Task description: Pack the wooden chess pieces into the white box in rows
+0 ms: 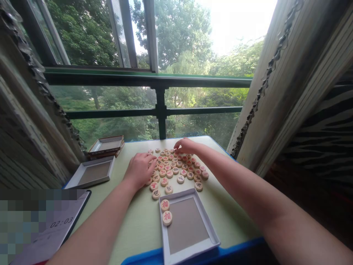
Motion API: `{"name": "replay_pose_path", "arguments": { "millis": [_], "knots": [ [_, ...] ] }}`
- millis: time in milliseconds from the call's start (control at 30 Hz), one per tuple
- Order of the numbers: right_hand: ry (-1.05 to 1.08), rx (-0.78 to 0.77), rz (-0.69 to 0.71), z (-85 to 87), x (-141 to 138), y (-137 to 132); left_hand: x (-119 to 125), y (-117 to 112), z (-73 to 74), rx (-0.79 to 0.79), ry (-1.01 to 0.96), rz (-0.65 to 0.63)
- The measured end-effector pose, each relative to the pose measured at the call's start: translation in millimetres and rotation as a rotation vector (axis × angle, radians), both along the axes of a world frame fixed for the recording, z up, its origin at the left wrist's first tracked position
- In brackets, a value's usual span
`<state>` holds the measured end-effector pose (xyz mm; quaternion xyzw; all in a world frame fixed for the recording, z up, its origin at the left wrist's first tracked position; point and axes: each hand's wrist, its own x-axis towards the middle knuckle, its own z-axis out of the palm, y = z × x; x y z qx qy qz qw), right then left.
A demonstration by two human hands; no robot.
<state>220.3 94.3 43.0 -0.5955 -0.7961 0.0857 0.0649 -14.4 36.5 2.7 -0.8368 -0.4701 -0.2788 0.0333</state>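
On the pale green desk (138,224) by the window, a heap of round wooden pieces (176,169) lay face up, showing red and dark characters. The left hand (140,169) rested palm down on the heap's left edge. Its grip was apart, with the fingers loosely bent over several pieces and clamped on nothing visible. The right hand (186,146) reached to the far edge of the heap, fingertips down among the pieces there. Its grip was turned away from the camera, so I could not tell whether it was apart or pinched on a piece, though it seemed to touch one. Nearer the person, just below the heap, sat a shallow white tray (190,228) with a grey floor. Two red-marked discs (167,218) lay one behind the other against its left wall. A second tray (92,173) stood well apart to the left, with a brown box (106,145) behind it at the desk's far left corner. A sheet (59,224) reading 02:03 lay at the near left.
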Motion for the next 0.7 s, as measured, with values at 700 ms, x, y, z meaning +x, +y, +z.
{"name": "replay_pose_path", "arguments": {
  "millis": [700],
  "knots": [
    [0.937, -0.239, 0.063, 22.3, -4.0, -141.1, 8.9, -13.5, 7.1, 0.159, -0.037, -0.148]
  ]
}}
